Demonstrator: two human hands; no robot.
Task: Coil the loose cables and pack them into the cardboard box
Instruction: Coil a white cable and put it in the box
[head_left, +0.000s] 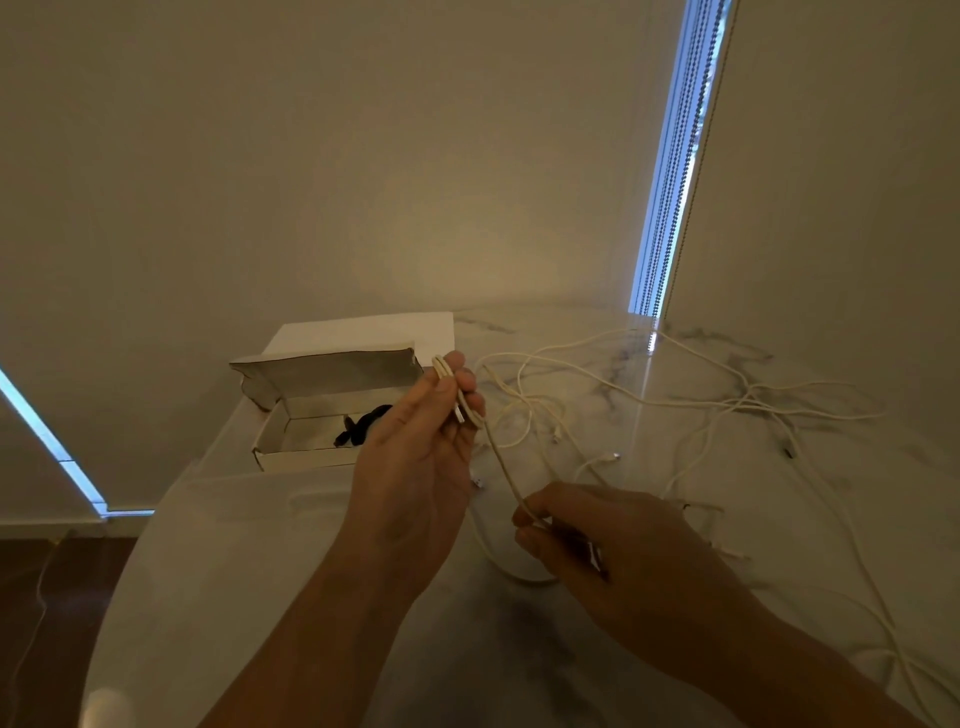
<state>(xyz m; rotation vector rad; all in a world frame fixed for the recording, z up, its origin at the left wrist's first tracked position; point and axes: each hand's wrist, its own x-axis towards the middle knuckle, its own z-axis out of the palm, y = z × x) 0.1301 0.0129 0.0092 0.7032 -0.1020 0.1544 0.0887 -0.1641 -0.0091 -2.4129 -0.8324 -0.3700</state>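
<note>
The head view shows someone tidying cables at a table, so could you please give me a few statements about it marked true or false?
1. The left hand holds a few loops of a pale cable. True.
2. The right hand rests flat on the table, holding nothing. False: it pinches the same cable lower down, above the table.
3. The cardboard box is open, with something dark inside. True.
4. The box stands to the right of the hands. False: it stands to their left.
5. More loose cables lie spread on the table to the right. True.
</note>
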